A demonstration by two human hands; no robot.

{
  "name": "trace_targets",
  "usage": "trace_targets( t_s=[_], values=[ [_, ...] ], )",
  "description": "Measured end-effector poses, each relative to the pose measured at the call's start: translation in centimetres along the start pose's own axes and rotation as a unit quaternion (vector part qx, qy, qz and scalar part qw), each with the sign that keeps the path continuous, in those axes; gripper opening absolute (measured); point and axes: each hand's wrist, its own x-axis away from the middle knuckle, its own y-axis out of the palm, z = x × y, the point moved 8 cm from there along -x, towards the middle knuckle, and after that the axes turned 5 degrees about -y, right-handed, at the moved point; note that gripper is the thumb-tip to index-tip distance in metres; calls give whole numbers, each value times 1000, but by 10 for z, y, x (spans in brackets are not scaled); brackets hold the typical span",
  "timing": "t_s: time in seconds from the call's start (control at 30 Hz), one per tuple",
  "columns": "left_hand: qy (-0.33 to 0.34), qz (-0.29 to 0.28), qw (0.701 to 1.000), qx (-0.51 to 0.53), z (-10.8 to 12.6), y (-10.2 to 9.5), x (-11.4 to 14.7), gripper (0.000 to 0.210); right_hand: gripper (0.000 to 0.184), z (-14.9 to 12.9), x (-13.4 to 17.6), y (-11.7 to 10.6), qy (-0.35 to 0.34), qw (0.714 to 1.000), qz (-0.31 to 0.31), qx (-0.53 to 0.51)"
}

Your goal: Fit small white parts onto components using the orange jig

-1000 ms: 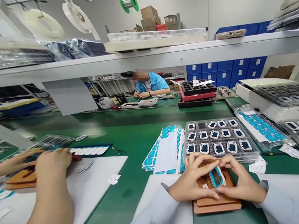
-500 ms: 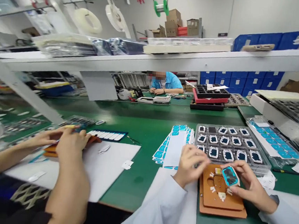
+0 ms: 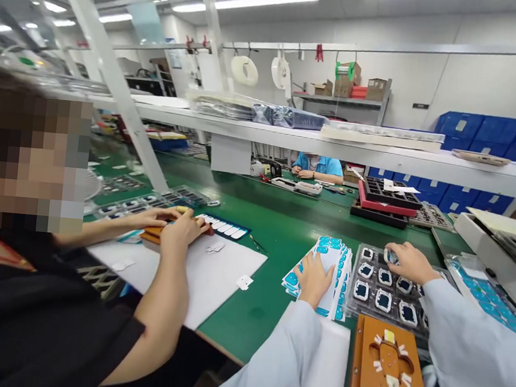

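the right hand pinches a small blue-rimmed part over the clear tray, mostly filled; the left hand rests flat on sticker sheets; the brown jig sits empty.

table: green
sticker sheets: white, blue labels
jig: orange-brown
bins: blue
sleeves: pale blue

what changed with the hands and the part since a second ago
Both hands left the brown jig, which now lies bare. The right hand carried the blue-rimmed part forward to the far side of the tray and holds it there. The left hand moved forward-left onto the sticker sheets. The jig, tray and sheets stayed put on the green bench.
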Motion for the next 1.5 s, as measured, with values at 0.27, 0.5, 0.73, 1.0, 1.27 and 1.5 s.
trace_targets(
  t_s=[0.27, 0.5, 0.73, 1.0, 1.27, 1.5],
  values=[
    [27, -53, 998, -9, 4, 12, 3, 50, 38, -5, -32, 17, -75, 993, -80, 40],
    [55, -47, 997, -17, 10, 12, 3, 62, 36, -60, -66, 2, -147, 989, -16, -2],
    [78, 15, 997, 0, 15, 1, 4, 46, 45, -89, -67, 7, -222, 971, 30, -84],
    [197, 105, 970, 100, 29, -15, 5, 34, 35, -40, -83, -3, -62, 934, 146, -321],
    [261, 183, 923, 214, 41, -44, 23, 76, 52, -28, -60, -11, 49, 787, 153, -595],
    [162, 242, 919, 265, 24, -63, 16, 79, 52, -70, -46, -22, 4, 744, 130, -655]
  ],
)
